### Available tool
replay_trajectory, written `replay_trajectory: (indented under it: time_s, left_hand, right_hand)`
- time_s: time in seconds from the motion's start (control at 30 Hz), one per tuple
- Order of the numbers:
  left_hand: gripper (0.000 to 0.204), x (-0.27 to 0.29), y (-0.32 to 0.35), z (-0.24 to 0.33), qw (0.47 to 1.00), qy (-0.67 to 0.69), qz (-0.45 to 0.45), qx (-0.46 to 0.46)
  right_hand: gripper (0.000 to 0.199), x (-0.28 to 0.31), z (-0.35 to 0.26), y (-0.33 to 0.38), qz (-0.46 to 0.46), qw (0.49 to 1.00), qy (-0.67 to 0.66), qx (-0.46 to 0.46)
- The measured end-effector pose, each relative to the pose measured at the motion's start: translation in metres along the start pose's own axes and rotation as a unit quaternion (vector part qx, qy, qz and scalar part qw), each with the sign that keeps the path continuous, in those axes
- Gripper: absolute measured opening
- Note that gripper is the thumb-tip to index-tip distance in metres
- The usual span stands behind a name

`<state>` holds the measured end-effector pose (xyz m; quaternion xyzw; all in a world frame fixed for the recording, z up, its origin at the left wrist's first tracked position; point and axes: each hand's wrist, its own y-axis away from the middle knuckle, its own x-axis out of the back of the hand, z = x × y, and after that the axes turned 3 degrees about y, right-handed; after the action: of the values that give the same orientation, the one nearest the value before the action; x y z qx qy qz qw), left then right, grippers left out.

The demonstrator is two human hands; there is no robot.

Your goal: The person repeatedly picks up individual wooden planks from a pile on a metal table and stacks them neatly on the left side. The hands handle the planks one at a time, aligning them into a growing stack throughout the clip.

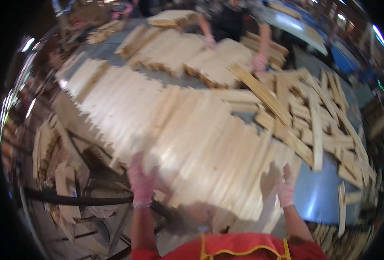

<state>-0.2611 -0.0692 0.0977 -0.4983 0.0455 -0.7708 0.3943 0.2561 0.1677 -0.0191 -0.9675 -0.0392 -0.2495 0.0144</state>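
Rows of pale wooden slats (200,138) lie side by side across the metal table in front of me, their ends uneven. My left hand (143,182), in a pinkish glove, is at the near edge of these slats, blurred, with its fingers apart. Over the right end of the row is my right hand (285,187), gloved too, its fingers stretched out and its shadow falling on the wood beside it. Neither hand grips a slat. Whether the fingertips touch the wood I cannot tell.
Loose wooden strips (315,117) lie in a jumbled pile at the right, on the metal table (315,190). Across from me a co-worker's gloved hands (259,63) are at another slat bundle (220,63). A dark metal bar (77,199) and a wheel (100,232) are at the lower left.
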Motion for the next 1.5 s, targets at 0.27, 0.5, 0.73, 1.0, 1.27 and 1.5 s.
replay_trajectory:
  time_s: [0.27,0.5,0.73,1.0,1.27,1.5]
  left_hand:
    - [0.073,-0.016,0.273,0.005,0.754,0.369,0.235,0.490]
    - [0.044,-0.083,0.367,0.126,0.586,0.457,0.046,0.667]
    - [0.046,-0.091,0.395,0.185,0.567,0.522,0.046,0.636]
    - [0.051,-0.119,0.440,0.210,0.726,0.323,-0.360,0.488]
    - [0.058,-0.105,0.419,0.251,0.492,0.587,-0.146,0.626]
    - [0.052,-0.121,0.482,0.251,0.553,0.317,-0.458,0.620]
  right_hand:
    - [0.112,0.053,0.041,0.046,-0.125,0.934,0.279,-0.183]
    - [0.049,0.107,0.085,0.022,-0.138,0.764,-0.427,-0.463]
    - [0.036,0.139,0.093,0.008,-0.224,0.681,-0.575,-0.395]
    - [0.040,0.147,0.125,-0.034,-0.365,0.593,-0.630,-0.344]
    - [0.043,0.128,0.135,-0.029,-0.280,0.808,-0.398,-0.332]
    - [0.066,0.142,0.066,0.014,-0.229,0.854,-0.364,-0.294]
